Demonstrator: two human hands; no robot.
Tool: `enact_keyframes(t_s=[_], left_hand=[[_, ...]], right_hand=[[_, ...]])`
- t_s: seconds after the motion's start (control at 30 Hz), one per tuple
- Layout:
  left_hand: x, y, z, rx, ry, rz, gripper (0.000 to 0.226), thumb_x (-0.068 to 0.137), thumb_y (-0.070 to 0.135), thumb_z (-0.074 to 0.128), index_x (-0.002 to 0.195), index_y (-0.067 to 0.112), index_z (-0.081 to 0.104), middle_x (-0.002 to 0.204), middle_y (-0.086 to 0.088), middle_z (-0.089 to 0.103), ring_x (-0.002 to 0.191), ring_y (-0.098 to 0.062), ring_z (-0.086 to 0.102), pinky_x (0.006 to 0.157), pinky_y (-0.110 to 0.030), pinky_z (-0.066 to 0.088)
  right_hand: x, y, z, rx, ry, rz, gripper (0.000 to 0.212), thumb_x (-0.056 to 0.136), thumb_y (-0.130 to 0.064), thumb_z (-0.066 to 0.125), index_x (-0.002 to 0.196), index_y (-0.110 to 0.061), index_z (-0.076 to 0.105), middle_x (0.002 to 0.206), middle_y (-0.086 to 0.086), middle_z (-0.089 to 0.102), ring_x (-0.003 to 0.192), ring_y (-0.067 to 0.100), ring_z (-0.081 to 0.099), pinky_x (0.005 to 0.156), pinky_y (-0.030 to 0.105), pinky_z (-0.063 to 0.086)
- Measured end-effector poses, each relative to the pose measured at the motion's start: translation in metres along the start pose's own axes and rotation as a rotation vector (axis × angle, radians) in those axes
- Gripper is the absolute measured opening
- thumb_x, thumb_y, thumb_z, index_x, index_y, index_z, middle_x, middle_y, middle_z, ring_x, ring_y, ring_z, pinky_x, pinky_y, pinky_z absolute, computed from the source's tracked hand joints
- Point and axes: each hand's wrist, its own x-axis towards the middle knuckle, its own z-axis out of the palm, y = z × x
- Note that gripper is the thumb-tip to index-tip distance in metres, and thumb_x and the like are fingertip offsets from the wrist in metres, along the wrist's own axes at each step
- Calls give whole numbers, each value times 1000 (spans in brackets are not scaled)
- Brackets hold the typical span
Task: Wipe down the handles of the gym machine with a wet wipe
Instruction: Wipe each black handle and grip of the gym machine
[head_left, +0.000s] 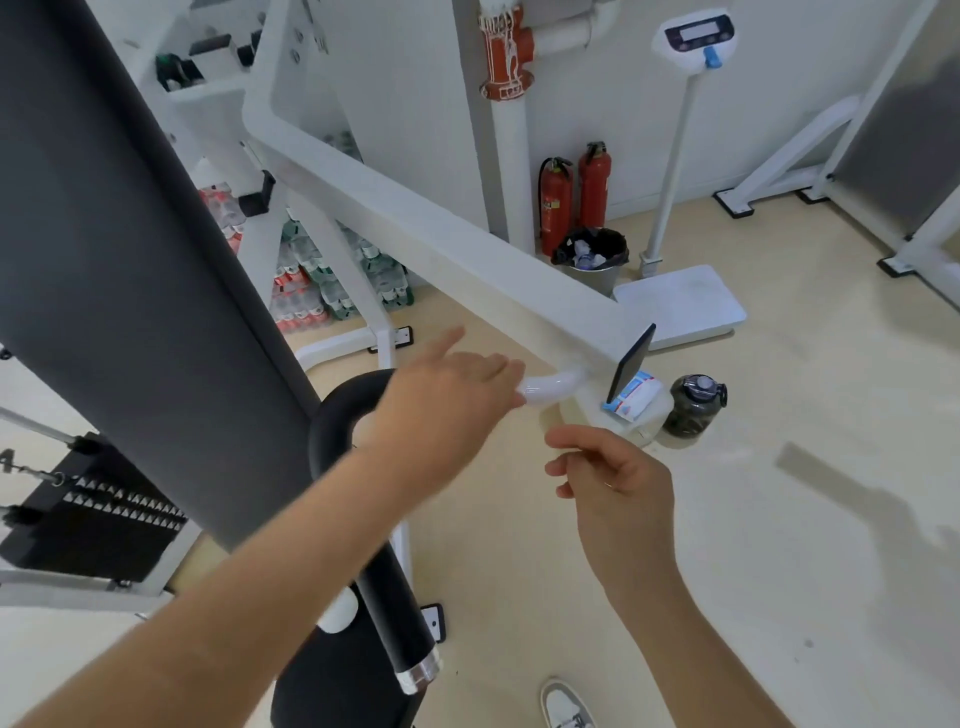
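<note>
Running from lower right toward upper left, the black handle (387, 587) sits beneath two empty, loosely spread hands.

Place: gym | Evidence: white-framed weight machine (415, 223) with black weight stack (98, 514), standing scale (680, 306), shrink-wrapped bottled drinks (311, 291), fire extinguishers (574, 195) by wall

Two red fire extinguishers (574, 195); lined waste bin (592, 257); white standing scale (680, 306); stacked bottled drinks (322, 280); dark jug (693, 405).
</note>
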Motion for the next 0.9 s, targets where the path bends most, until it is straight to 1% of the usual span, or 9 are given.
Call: enact_keyframes(t_s=[0.1, 0.2, 0.3, 0.37, 0.47, 0.57, 0.67, 0.77, 0.9], left_hand=[[-27, 14, 26, -3, 249, 22, 35, 93, 16, 49, 124, 6, 62, 125, -12, 63, 118, -27, 59, 108, -47, 35], [-30, 18, 23, 21, 322, 25, 41, 88, 8, 39, 120, 5, 65, 124, -13, 64, 115, -26, 61, 104, -44, 42], [-25, 21, 18, 15, 313, 14, 40, 85, 9, 41, 113, 6, 69, 117, -11, 68, 108, -24, 66, 99, -40, 46], [-22, 23, 17, 16, 286, -12, 38, 85, 10, 43, 111, 5, 69, 114, -11, 69, 107, -24, 66, 100, -38, 45], [-26, 26, 18, -2, 222, -23, 44, 88, 14, 37, 122, 3, 63, 126, -14, 63, 118, -27, 59, 109, -42, 35], [-38, 29, 15, -54, 156, -33, 52, 85, 12, 32, 132, 4, 54, 139, -13, 52, 131, -26, 46, 111, -44, 21], [-39, 28, 15, -100, 172, -81, 48, 85, 8, 42, 131, 5, 55, 138, -11, 53, 132, -24, 46, 113, -43, 21], [-32, 22, 12, -70, 174, -85, 48, 87, 10, 33, 128, 4, 57, 132, -13, 58, 127, -26, 52, 112, -45, 30], [-12, 15, -6, -68, 41, -47, 47, 81, 8, 31, 115, 5, 62, 107, -9, 68, 100, -28, 66, 93, -38, 50]], right_hand=[[-2, 0, 4, 12, -16, 8, 40, 84, 14, 47, 80, -18, 72, 80, -6, 72, 65, 8, 64, 58, 19, 51], [-2, -3, 10, 88, -62, 69, 36, 87, 11, 48, 83, -15, 73, 83, -2, 73, 66, 10, 65, 58, 21, 51], [3, -11, 17, 142, -145, 164, 21, 90, -4, 56, 87, -15, 74, 83, 0, 74, 73, 14, 68, 60, 21, 50], [10, -16, 21, 118, -158, 165, 14, 89, -12, 62, 86, -18, 74, 80, -1, 74, 75, 9, 68, 60, 15, 48], [18, -17, 25, 86, -109, 115, 11, 85, -12, 67, 80, -19, 74, 71, -6, 73, 64, 0, 65, 57, 8, 45], [20, -12, 32, -14, -59, 60, 15, 83, -16, 71, 71, -26, 72, 68, -10, 73, 66, 4, 67, 64, 17, 51], [18, -4, 42, -74, 35, 42, 15, 81, -19, 73, 67, -24, 69, 64, -10, 71, 63, 9, 66, 67, 28, 53], [17, 1, 50, 89, 77, 158, 17, 81, -9, 72, 67, -17, 65, 61, 0, 69, 58, 17, 65, 64, 34, 56], [21, 0, 58, 592, 32, 392, 28, 81, 13, 60, 75, -10, 45, 66, 10, 68, 60, 18, 61, 65, 29, 54]])
